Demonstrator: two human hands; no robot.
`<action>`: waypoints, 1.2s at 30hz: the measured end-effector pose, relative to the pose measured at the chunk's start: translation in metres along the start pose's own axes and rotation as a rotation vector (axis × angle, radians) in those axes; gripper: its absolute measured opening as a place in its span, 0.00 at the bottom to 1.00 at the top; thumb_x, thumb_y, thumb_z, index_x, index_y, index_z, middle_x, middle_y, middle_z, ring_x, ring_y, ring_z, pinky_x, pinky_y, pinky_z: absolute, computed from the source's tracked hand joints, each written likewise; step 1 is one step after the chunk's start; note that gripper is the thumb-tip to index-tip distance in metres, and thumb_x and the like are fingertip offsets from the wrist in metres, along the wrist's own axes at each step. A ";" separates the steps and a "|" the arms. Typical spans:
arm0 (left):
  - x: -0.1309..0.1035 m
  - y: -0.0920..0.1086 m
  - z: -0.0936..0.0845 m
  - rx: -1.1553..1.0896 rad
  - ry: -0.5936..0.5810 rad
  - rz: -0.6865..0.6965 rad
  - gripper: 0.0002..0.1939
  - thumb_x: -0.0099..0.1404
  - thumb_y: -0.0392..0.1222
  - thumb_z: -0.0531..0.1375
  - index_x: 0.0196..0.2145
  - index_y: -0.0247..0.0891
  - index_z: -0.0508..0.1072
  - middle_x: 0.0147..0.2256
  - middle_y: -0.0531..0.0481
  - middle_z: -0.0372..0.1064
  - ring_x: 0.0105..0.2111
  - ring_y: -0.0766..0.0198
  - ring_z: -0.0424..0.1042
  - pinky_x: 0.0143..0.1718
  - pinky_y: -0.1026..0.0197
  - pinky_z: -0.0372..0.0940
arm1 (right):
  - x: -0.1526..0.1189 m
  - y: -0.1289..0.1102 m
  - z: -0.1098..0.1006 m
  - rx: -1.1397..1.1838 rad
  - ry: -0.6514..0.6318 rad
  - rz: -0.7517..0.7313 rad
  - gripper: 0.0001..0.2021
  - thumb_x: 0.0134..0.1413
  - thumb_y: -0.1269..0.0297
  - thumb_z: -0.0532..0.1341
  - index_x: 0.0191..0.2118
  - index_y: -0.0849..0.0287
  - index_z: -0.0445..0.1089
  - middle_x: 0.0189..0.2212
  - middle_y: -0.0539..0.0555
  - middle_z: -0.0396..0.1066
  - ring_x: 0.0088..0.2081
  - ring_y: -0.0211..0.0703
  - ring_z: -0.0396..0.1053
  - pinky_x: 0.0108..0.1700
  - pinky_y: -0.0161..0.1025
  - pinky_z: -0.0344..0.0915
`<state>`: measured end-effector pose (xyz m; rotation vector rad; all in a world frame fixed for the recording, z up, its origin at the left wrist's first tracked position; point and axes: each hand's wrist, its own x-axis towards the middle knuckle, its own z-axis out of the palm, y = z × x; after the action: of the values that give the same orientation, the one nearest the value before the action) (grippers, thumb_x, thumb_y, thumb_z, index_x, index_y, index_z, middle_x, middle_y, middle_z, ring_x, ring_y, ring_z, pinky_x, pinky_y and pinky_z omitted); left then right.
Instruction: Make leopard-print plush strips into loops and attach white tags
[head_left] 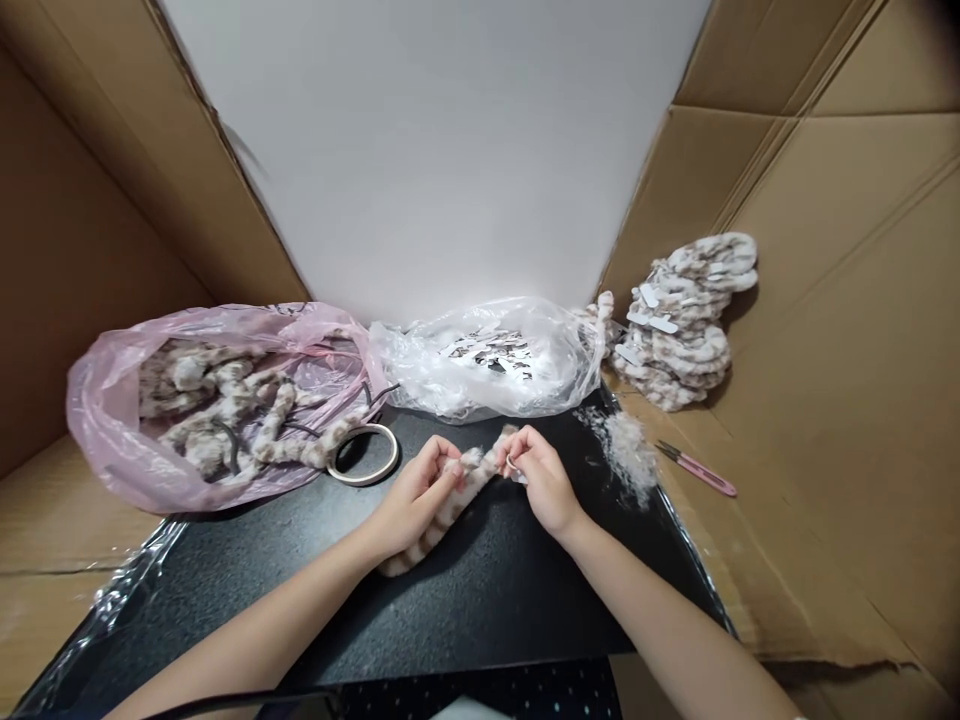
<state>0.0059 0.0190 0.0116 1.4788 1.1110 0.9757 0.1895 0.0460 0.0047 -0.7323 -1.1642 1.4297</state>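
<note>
A brown-and-white furry strip (465,495) lies slantwise over the middle of the black table (480,610). My left hand (420,495) pinches its upper part between thumb and fingers. My right hand (541,480) is closed at the strip's far end, with a small pale piece showing at the fingertips; what this piece is cannot be made out. Left of my left hand, a roll of tape (364,480) lies flat, touching a furry piece that sticks out of the pink bag (105,400).
The pink bag holds furry pieces and dark strips. Behind my hands sits a clear bag (480,400) with white tags. At right are stacked furry pieces (682,320), loose fluff (626,450) and pink-handled snips (709,475). Cardboard walls (847,330) flank the table.
</note>
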 end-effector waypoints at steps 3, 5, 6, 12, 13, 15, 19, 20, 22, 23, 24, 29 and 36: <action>-0.003 -0.001 0.004 -0.058 0.007 -0.014 0.10 0.66 0.49 0.56 0.36 0.39 0.64 0.31 0.53 0.69 0.33 0.66 0.67 0.37 0.65 0.60 | -0.001 0.007 0.009 0.016 0.056 0.022 0.03 0.46 0.72 0.57 0.28 0.57 0.64 0.27 0.48 0.70 0.30 0.37 0.67 0.38 0.37 0.63; -0.004 -0.003 0.006 -0.107 0.031 -0.034 0.11 0.65 0.49 0.58 0.36 0.39 0.65 0.32 0.53 0.69 0.33 0.65 0.68 0.36 0.65 0.61 | -0.002 0.010 0.014 0.076 0.110 0.034 0.04 0.47 0.71 0.58 0.31 0.57 0.67 0.31 0.49 0.72 0.34 0.39 0.71 0.41 0.39 0.65; -0.004 -0.005 0.007 -0.128 0.043 -0.044 0.11 0.65 0.49 0.59 0.35 0.39 0.65 0.31 0.53 0.69 0.33 0.66 0.68 0.36 0.65 0.61 | -0.002 0.011 0.017 0.108 0.128 0.032 0.04 0.47 0.71 0.58 0.31 0.57 0.67 0.33 0.49 0.73 0.36 0.40 0.72 0.43 0.40 0.66; -0.003 -0.010 0.018 -0.266 0.037 -0.078 0.11 0.62 0.47 0.62 0.34 0.37 0.68 0.32 0.51 0.71 0.34 0.65 0.69 0.38 0.64 0.62 | -0.009 0.016 0.027 0.055 0.054 -0.041 0.02 0.55 0.67 0.58 0.32 0.56 0.68 0.44 0.53 0.73 0.49 0.46 0.71 0.51 0.44 0.65; -0.003 -0.010 0.019 -0.291 0.039 -0.082 0.11 0.62 0.47 0.63 0.34 0.37 0.68 0.32 0.51 0.71 0.34 0.65 0.69 0.39 0.64 0.62 | -0.010 0.017 0.028 0.014 0.030 -0.046 0.04 0.57 0.66 0.57 0.33 0.56 0.68 0.45 0.54 0.72 0.51 0.46 0.70 0.50 0.44 0.66; -0.003 -0.010 0.022 -0.335 0.055 -0.091 0.11 0.60 0.47 0.64 0.33 0.37 0.69 0.30 0.52 0.70 0.32 0.66 0.68 0.36 0.65 0.62 | -0.013 0.021 0.028 -0.062 -0.009 -0.049 0.05 0.60 0.63 0.55 0.35 0.55 0.68 0.49 0.56 0.71 0.53 0.47 0.68 0.50 0.44 0.66; 0.000 -0.012 0.022 -0.445 0.089 -0.126 0.13 0.57 0.47 0.66 0.30 0.36 0.69 0.24 0.56 0.65 0.24 0.71 0.62 0.29 0.69 0.58 | -0.014 0.028 0.027 -0.140 -0.034 -0.070 0.07 0.62 0.60 0.56 0.42 0.54 0.66 0.52 0.57 0.68 0.54 0.46 0.67 0.53 0.46 0.64; 0.001 -0.013 0.021 -0.472 0.093 -0.132 0.14 0.57 0.48 0.66 0.30 0.36 0.68 0.23 0.57 0.64 0.24 0.71 0.61 0.28 0.69 0.57 | -0.014 0.028 0.026 -0.165 -0.030 -0.082 0.07 0.61 0.60 0.57 0.43 0.54 0.66 0.52 0.57 0.67 0.54 0.46 0.66 0.54 0.46 0.63; 0.002 -0.016 0.019 -0.513 0.103 -0.135 0.14 0.57 0.48 0.66 0.30 0.36 0.68 0.21 0.57 0.63 0.23 0.72 0.60 0.28 0.69 0.57 | -0.013 0.028 0.025 -0.251 -0.009 -0.116 0.07 0.59 0.60 0.59 0.42 0.54 0.68 0.50 0.57 0.67 0.53 0.46 0.66 0.55 0.46 0.63; 0.002 -0.018 0.019 -0.523 0.110 -0.135 0.15 0.56 0.48 0.67 0.30 0.36 0.68 0.21 0.57 0.63 0.23 0.72 0.61 0.28 0.69 0.57 | -0.012 0.027 0.024 -0.293 0.003 -0.127 0.07 0.57 0.60 0.60 0.40 0.55 0.70 0.48 0.56 0.68 0.51 0.46 0.66 0.54 0.45 0.63; 0.003 -0.018 0.018 -0.529 0.119 -0.135 0.15 0.56 0.49 0.67 0.30 0.36 0.68 0.21 0.57 0.63 0.23 0.71 0.61 0.28 0.69 0.57 | -0.011 0.025 0.023 -0.314 0.010 -0.126 0.07 0.56 0.60 0.62 0.38 0.55 0.72 0.44 0.56 0.68 0.49 0.46 0.67 0.53 0.44 0.64; 0.002 -0.016 0.016 -0.515 0.128 -0.118 0.15 0.56 0.49 0.67 0.29 0.36 0.68 0.21 0.56 0.65 0.23 0.71 0.62 0.28 0.68 0.58 | -0.008 0.017 0.019 -0.124 -0.003 0.064 0.11 0.44 0.60 0.69 0.36 0.56 0.76 0.36 0.53 0.71 0.38 0.42 0.70 0.44 0.40 0.69; 0.002 -0.010 0.013 -0.456 0.103 -0.108 0.16 0.57 0.49 0.66 0.31 0.37 0.64 0.25 0.53 0.72 0.25 0.69 0.64 0.30 0.67 0.58 | -0.007 0.013 0.016 -0.025 0.096 0.149 0.12 0.35 0.61 0.73 0.30 0.57 0.77 0.33 0.52 0.75 0.35 0.42 0.73 0.43 0.41 0.71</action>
<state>0.0170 0.0188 -0.0004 1.0007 0.9495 1.1491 0.1719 0.0362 -0.0033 -0.9113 -1.0728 1.4885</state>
